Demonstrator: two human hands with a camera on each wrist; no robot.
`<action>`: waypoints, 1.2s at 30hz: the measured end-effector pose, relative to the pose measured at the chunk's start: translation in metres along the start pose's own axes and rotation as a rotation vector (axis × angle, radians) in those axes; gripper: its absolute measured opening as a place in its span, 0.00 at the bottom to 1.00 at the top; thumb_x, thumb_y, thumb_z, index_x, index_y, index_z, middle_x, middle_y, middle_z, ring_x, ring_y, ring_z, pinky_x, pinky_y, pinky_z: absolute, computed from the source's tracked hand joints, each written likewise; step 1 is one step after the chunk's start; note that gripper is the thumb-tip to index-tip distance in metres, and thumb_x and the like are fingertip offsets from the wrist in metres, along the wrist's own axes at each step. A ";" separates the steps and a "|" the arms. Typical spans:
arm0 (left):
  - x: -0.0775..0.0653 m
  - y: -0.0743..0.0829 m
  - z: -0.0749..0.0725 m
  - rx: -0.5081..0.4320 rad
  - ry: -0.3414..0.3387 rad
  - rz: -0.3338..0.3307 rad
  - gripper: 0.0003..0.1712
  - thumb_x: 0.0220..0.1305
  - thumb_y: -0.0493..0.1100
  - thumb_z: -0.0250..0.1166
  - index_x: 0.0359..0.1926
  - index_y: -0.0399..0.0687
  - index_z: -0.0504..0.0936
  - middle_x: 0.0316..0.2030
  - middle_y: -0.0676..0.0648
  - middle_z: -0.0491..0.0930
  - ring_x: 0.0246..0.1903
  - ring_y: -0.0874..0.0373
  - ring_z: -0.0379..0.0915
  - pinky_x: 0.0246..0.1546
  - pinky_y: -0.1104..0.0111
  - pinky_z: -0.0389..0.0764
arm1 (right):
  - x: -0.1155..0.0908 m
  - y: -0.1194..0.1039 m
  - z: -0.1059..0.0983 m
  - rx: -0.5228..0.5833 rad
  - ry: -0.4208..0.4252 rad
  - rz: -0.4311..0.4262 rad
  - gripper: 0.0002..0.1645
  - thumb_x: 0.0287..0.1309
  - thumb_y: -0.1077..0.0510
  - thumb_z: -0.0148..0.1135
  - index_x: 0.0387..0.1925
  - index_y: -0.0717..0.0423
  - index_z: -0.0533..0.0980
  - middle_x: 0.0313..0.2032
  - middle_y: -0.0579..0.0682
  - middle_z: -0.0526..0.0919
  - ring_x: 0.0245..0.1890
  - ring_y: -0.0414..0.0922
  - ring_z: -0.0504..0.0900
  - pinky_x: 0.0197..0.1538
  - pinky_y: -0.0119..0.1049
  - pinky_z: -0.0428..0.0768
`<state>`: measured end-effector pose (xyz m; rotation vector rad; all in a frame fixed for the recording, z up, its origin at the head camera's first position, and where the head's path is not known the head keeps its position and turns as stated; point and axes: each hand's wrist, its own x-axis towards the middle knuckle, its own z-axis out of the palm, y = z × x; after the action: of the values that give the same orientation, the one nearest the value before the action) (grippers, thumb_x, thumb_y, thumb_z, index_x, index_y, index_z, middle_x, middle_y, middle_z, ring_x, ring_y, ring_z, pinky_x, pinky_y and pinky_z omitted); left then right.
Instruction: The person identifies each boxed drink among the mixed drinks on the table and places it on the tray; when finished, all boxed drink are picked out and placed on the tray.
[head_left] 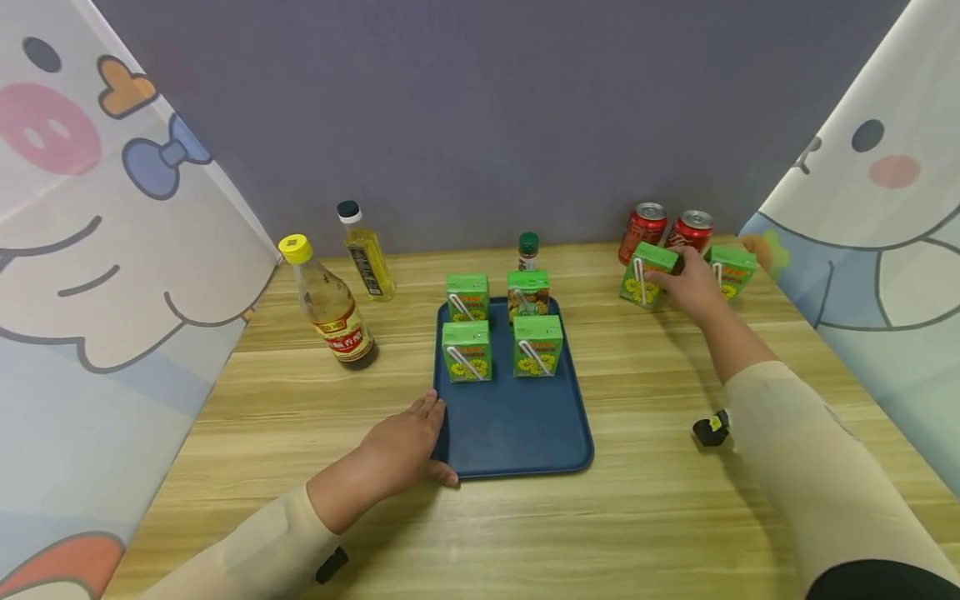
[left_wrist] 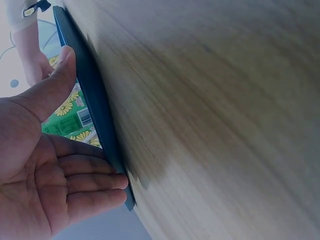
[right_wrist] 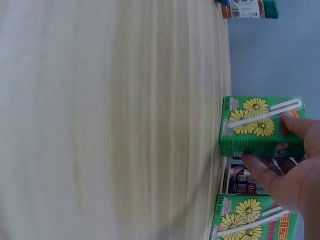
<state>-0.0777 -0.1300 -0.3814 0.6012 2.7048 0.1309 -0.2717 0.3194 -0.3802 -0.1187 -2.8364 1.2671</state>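
Observation:
At the back right, my right hand [head_left: 692, 282] grips a green drink carton [head_left: 646, 275] with yellow flowers and a white straw. In the right wrist view, the thumb lies on the straw side of this carton [right_wrist: 257, 120], with fingers behind and below it. My left hand [head_left: 401, 442] lies along the left edge of a dark blue tray [head_left: 517, 429]. The left wrist view shows straight fingers [left_wrist: 95, 181] and the thumb against the tray's side [left_wrist: 92, 90]. Several cartons stand in the tray's far half, among them a front-left one [head_left: 467, 352] and a front-right one [head_left: 537, 346].
Another green carton [head_left: 731, 273] stands right of my right hand, with red soda cans [head_left: 643, 232] behind. A yellow-capped sauce bottle [head_left: 337, 317] and an oil bottle [head_left: 369, 260] stand at the left. A green-capped spice jar [head_left: 528, 252] is behind the tray.

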 end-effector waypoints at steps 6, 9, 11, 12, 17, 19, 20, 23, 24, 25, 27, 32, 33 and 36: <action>0.000 0.000 0.000 -0.008 0.004 -0.002 0.63 0.48 0.68 0.71 0.71 0.28 0.60 0.73 0.31 0.54 0.73 0.42 0.52 0.68 0.52 0.65 | -0.011 -0.005 0.000 -0.062 -0.003 -0.018 0.53 0.58 0.33 0.62 0.68 0.66 0.56 0.61 0.70 0.67 0.59 0.64 0.68 0.60 0.62 0.67; 0.000 0.000 0.000 -0.016 0.008 0.000 0.63 0.48 0.68 0.71 0.71 0.28 0.59 0.73 0.30 0.54 0.73 0.42 0.52 0.68 0.51 0.65 | -0.018 -0.009 0.001 -0.085 -0.017 -0.025 0.52 0.57 0.33 0.64 0.66 0.65 0.59 0.62 0.70 0.68 0.61 0.65 0.67 0.61 0.64 0.66; 0.000 0.000 0.000 -0.020 0.008 0.001 0.63 0.48 0.67 0.71 0.71 0.28 0.59 0.73 0.30 0.54 0.73 0.42 0.52 0.68 0.51 0.65 | -0.023 -0.012 0.001 -0.102 -0.031 -0.028 0.52 0.56 0.31 0.64 0.66 0.64 0.60 0.63 0.70 0.68 0.62 0.66 0.66 0.61 0.65 0.65; 0.000 0.000 0.000 -0.023 0.007 0.000 0.63 0.48 0.67 0.71 0.71 0.28 0.59 0.73 0.30 0.54 0.73 0.42 0.52 0.68 0.51 0.65 | -0.025 -0.014 0.001 -0.107 -0.040 -0.030 0.53 0.55 0.31 0.64 0.66 0.63 0.60 0.63 0.70 0.68 0.62 0.67 0.66 0.61 0.65 0.65; -0.001 0.000 0.001 -0.028 0.009 -0.002 0.63 0.48 0.68 0.72 0.71 0.28 0.59 0.73 0.30 0.55 0.73 0.42 0.52 0.68 0.51 0.66 | -0.040 -0.026 0.001 -0.118 -0.068 -0.040 0.54 0.52 0.28 0.65 0.67 0.60 0.62 0.61 0.67 0.70 0.60 0.64 0.68 0.58 0.63 0.68; -0.001 0.000 0.001 -0.027 0.011 -0.002 0.63 0.48 0.68 0.72 0.71 0.28 0.59 0.72 0.30 0.55 0.73 0.42 0.53 0.68 0.51 0.66 | -0.048 -0.033 0.000 -0.102 -0.074 -0.046 0.54 0.50 0.27 0.65 0.66 0.58 0.62 0.60 0.65 0.72 0.57 0.62 0.70 0.55 0.60 0.71; -0.001 0.000 0.001 -0.026 0.012 0.000 0.63 0.48 0.68 0.72 0.71 0.28 0.59 0.73 0.30 0.55 0.73 0.42 0.53 0.68 0.52 0.66 | -0.051 -0.038 0.000 -0.091 -0.079 -0.050 0.54 0.50 0.27 0.66 0.66 0.57 0.62 0.59 0.64 0.72 0.56 0.60 0.71 0.53 0.58 0.72; -0.001 0.000 0.001 -0.028 0.012 0.001 0.63 0.48 0.67 0.71 0.71 0.28 0.59 0.73 0.30 0.55 0.73 0.42 0.53 0.68 0.51 0.66 | -0.063 -0.052 -0.002 -0.071 -0.086 -0.081 0.51 0.50 0.27 0.65 0.64 0.56 0.63 0.56 0.60 0.74 0.53 0.57 0.74 0.50 0.52 0.74; -0.001 0.000 0.000 -0.028 0.012 0.002 0.62 0.48 0.67 0.72 0.71 0.28 0.59 0.72 0.30 0.55 0.73 0.42 0.53 0.68 0.51 0.65 | -0.068 -0.057 -0.003 -0.059 -0.088 -0.097 0.50 0.51 0.28 0.65 0.64 0.56 0.63 0.56 0.60 0.74 0.53 0.57 0.74 0.50 0.52 0.74; -0.001 0.000 0.000 -0.027 0.012 0.001 0.62 0.48 0.67 0.71 0.71 0.28 0.59 0.73 0.30 0.55 0.73 0.42 0.52 0.68 0.51 0.65 | -0.072 -0.062 -0.004 -0.051 -0.089 -0.115 0.49 0.52 0.29 0.65 0.63 0.56 0.64 0.55 0.60 0.74 0.53 0.56 0.74 0.50 0.51 0.75; -0.002 -0.001 0.000 -0.027 0.012 0.001 0.62 0.48 0.67 0.72 0.71 0.28 0.59 0.73 0.30 0.55 0.73 0.42 0.52 0.68 0.51 0.65 | -0.080 -0.074 -0.005 -0.041 -0.086 -0.158 0.46 0.54 0.32 0.65 0.62 0.57 0.64 0.55 0.59 0.74 0.54 0.56 0.73 0.50 0.51 0.75; -0.001 -0.001 0.000 -0.023 0.010 0.001 0.62 0.48 0.67 0.71 0.71 0.29 0.59 0.73 0.31 0.54 0.73 0.42 0.52 0.68 0.52 0.65 | -0.102 -0.101 -0.006 -0.028 -0.063 -0.243 0.39 0.56 0.36 0.67 0.59 0.54 0.66 0.51 0.54 0.75 0.52 0.52 0.74 0.47 0.48 0.76; -0.001 -0.001 0.001 -0.025 0.009 0.001 0.62 0.48 0.67 0.71 0.71 0.29 0.59 0.73 0.31 0.54 0.73 0.42 0.52 0.68 0.52 0.65 | -0.107 -0.107 -0.006 -0.026 -0.060 -0.257 0.37 0.56 0.36 0.67 0.58 0.53 0.67 0.50 0.52 0.75 0.51 0.50 0.74 0.46 0.46 0.76; -0.001 -0.001 0.001 -0.029 0.007 0.000 0.63 0.48 0.67 0.71 0.71 0.29 0.59 0.73 0.31 0.54 0.73 0.42 0.52 0.68 0.52 0.65 | -0.122 -0.120 -0.004 -0.015 -0.057 -0.301 0.32 0.56 0.40 0.69 0.55 0.50 0.69 0.47 0.49 0.76 0.48 0.46 0.75 0.41 0.39 0.79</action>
<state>-0.0769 -0.1311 -0.3825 0.5938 2.7052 0.1726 -0.1571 0.2322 -0.2879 0.3360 -2.7721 1.2010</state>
